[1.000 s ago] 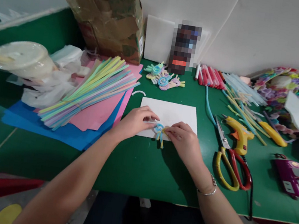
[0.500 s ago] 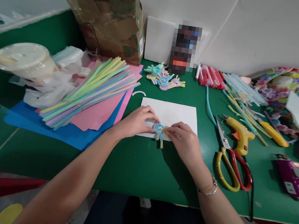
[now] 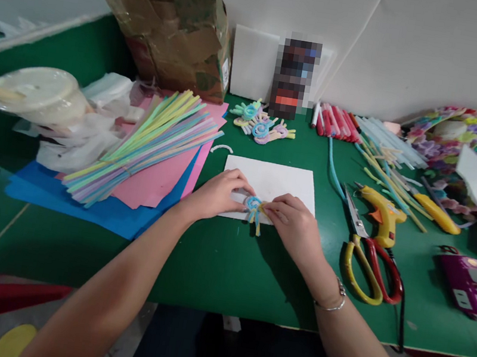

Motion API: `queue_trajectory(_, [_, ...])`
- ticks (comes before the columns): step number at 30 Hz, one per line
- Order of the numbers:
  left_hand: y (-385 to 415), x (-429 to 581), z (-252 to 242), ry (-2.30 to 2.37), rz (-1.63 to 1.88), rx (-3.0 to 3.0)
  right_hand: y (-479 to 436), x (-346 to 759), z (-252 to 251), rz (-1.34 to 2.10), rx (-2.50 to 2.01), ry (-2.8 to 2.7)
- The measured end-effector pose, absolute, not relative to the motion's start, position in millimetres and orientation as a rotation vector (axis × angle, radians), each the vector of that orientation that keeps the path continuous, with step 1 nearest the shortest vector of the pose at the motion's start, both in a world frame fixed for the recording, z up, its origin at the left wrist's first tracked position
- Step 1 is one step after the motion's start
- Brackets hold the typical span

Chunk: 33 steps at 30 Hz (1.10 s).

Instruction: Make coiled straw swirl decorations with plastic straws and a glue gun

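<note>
Between my two hands, over the front part of a white board [image 3: 275, 178], is a small pipe-cleaner figure [image 3: 254, 206] with a blue coil on top and blue and yellow strands hanging down. My left hand [image 3: 224, 194] pinches its left side between thumb and fingers. On the other side, my right hand [image 3: 291, 217] grips the yellow strand at the figure's right edge with its fingertips pressed together. Several similar coiled pipe-cleaner pieces [image 3: 261, 126] lie behind the board. A short white curved strip [image 3: 222, 147] rests at the board's back left.
On the left, pipe cleaners [image 3: 143, 151] lie across coloured sheets beside a lidded cup [image 3: 39, 92] and a cardboard box [image 3: 175, 36]. Scissors [image 3: 359, 234], a yellow glue gun [image 3: 384, 214], red-capped markers [image 3: 338, 123] and a purple stapler [image 3: 471, 282] are on the right.
</note>
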<state>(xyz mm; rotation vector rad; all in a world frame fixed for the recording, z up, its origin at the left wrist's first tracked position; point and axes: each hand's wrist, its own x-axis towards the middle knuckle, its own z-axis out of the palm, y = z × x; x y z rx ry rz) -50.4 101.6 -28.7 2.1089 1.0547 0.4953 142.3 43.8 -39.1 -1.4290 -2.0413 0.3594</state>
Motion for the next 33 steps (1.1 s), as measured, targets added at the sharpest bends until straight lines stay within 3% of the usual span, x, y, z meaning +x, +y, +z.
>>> queue_trajectory(33, [101.0,-51.3,-28.2,1.041,0.490,2.100,46.0,144.0,-42.5,0.408,-1.457,-1.987])
